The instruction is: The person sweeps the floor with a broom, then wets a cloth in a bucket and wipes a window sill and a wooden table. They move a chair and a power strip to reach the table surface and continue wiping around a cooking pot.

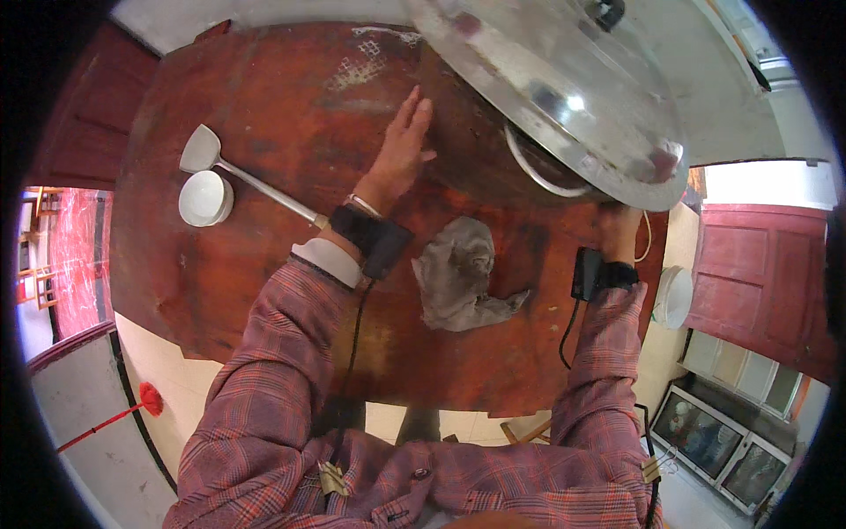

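A large lidded metal pot (pixel 476 132) stands at the back right of the wooden table (pixel 277 278). Its shiny domed lid (pixel 568 86) carries a black knob, and a metal loop handle (pixel 548 173) sticks out below the rim. My left hand (pixel 400 142) is stretched out beside the pot's left side with nothing in it; whether it touches the metal is unclear. Blurred, my right hand (pixel 618 228) is by the right edge of the lid, which partly hides its fingers. Between my forearms lies a crumpled grey cloth (pixel 459 274).
To the left, a metal wok spatula (pixel 264 187) lies next to a white bowl (pixel 203 198). Black cables (pixel 357 330) hang from the devices on my wrists. A white bucket (pixel 674 297) stands beyond the table's right edge. A red-handled brush (pixel 151 399) is at lower left.
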A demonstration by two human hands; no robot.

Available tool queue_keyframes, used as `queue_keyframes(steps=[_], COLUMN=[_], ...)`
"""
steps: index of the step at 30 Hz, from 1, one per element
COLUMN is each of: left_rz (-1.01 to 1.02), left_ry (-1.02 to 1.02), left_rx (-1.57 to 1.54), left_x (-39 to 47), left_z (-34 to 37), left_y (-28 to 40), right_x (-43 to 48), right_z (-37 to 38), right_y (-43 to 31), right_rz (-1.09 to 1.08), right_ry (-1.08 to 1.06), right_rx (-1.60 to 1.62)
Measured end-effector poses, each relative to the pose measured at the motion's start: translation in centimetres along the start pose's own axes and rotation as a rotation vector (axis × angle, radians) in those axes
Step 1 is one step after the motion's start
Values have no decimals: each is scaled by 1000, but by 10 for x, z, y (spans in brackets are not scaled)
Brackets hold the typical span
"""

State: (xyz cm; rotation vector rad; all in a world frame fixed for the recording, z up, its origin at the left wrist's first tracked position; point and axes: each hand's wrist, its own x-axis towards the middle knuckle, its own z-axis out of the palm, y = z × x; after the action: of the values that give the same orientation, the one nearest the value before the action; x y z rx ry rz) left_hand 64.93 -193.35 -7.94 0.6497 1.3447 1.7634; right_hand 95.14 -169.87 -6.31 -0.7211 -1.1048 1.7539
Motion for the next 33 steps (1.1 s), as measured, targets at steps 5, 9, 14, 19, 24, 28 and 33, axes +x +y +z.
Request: queue_keyframes(steps=[5,9,14,19,24,28,33], left_rz=[-182,-234,52,262,214,286,414], left_ry=[79,125,223,173,244,225,171], left_rx=[-156,-130,-117,78,71,51,86], left_x=[-10,-14,15,46,77,87,55], left_z=[53,61,42,63,78,92,103], left_y=[5,22,76,121,183,212,209], right_x=[-2,-16,-28,-15,17,26,-9], right_z=[-49,-39,-20,-2,21,37,36], right_y=[-20,-52,-111,-129,-177,-211,-202], right_rz=[63,112,40,22,-13,0,-78], right_ry=[151,403,176,225,291,284,350], right_rx=[-72,25,129,29,-82,-97,-27])
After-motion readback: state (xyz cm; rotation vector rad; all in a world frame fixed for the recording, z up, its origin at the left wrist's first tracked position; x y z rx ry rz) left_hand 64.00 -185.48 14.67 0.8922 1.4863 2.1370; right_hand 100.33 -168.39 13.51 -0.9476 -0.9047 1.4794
